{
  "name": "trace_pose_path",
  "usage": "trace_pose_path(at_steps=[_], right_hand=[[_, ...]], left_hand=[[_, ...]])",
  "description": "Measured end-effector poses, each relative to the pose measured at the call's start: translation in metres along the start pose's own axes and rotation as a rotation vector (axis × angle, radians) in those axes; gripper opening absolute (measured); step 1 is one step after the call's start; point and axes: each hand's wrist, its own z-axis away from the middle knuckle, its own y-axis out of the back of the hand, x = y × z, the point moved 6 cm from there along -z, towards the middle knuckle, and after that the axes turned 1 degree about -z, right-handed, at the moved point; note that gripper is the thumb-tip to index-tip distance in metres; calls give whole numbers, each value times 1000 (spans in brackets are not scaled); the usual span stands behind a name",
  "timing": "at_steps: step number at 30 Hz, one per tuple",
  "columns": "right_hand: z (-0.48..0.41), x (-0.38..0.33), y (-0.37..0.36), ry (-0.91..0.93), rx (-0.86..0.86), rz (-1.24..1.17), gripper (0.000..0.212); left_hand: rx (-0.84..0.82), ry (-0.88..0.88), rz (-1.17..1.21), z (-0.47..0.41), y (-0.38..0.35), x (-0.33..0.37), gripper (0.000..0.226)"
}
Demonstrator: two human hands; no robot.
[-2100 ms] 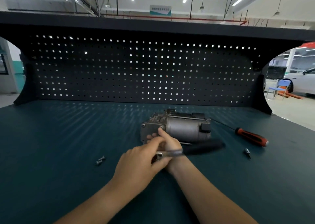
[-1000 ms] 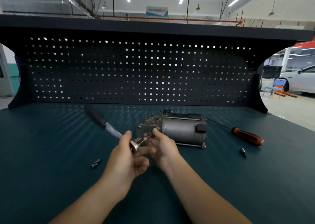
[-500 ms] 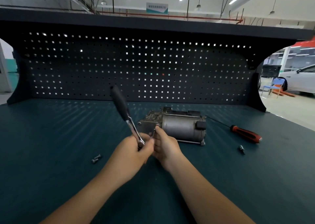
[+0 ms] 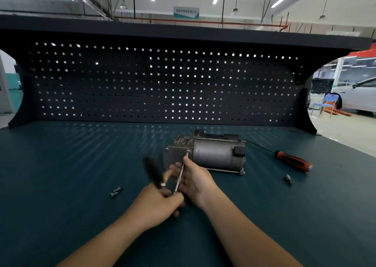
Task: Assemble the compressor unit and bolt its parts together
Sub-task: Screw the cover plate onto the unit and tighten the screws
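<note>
A grey metal compressor unit point(image 4: 215, 155) lies on its side on the dark green bench, its square end plate point(image 4: 175, 157) facing me with bolts in the upper corners. My left hand point(image 4: 156, 201) grips a ratchet wrench with a black handle point(image 4: 153, 172) that sticks up and is blurred. A thin extension shaft point(image 4: 180, 176) runs from the ratchet head to the upper right bolt point(image 4: 187, 152) of the end plate. My right hand point(image 4: 195, 180) holds that shaft steady between its fingers, just in front of the plate.
Two loose bolts point(image 4: 115, 192) lie on the bench to the left of my hands. A long screwdriver with an orange-and-black handle point(image 4: 293, 161) and a small bit point(image 4: 288, 179) lie to the right of the compressor. A black pegboard point(image 4: 162, 83) closes the back of the bench.
The ratchet handle has swung round from pointing right, over the left side, to standing up near the end plate. My right hand has stayed on the shaft at the bolt.
</note>
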Motion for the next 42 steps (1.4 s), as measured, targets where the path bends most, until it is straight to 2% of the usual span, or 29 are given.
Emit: trace_pose_path(at_steps=[2, 4, 5, 6, 8, 10, 13, 16, 25, 34, 42], right_hand=[[0, -1, 0, 24, 4, 50, 28], [0, -4, -2, 44, -13, 77, 28], [1, -5, -3, 48, -23, 79, 29], [2, -5, -4, 50, -32, 79, 29], [3, -5, -5, 47, -43, 84, 31], [3, -5, -4, 42, -48, 100, 31], [3, -5, 1, 41, -15, 98, 31], [6, -7, 6, 24, 17, 75, 33], [12, -2, -1, -22, -42, -20, 38], [17, -3, -10, -109, 5, -161, 30], [17, -1, -11, -127, 22, -223, 30]], left_hand=[[-3, 246, 471, -1, -6, -11, 28], [0, 373, 860, -3, -7, -7, 14], [-14, 412, 1051, -2, -7, -3, 16], [-19, 440, 1210, -2, -6, 1, 19], [-1, 461, 1355, -2, -6, 3, 23], [14, 438, 1325, -1, -6, 3, 22], [16, 307, 1076, -1, -6, 6, 13], [25, 182, 809, 0, -10, 12, 34], [51, 235, 882, -2, -10, 12, 49], [53, 161, 623, -6, -5, 21, 42], [45, 123, 570, -7, -2, 19, 48]])
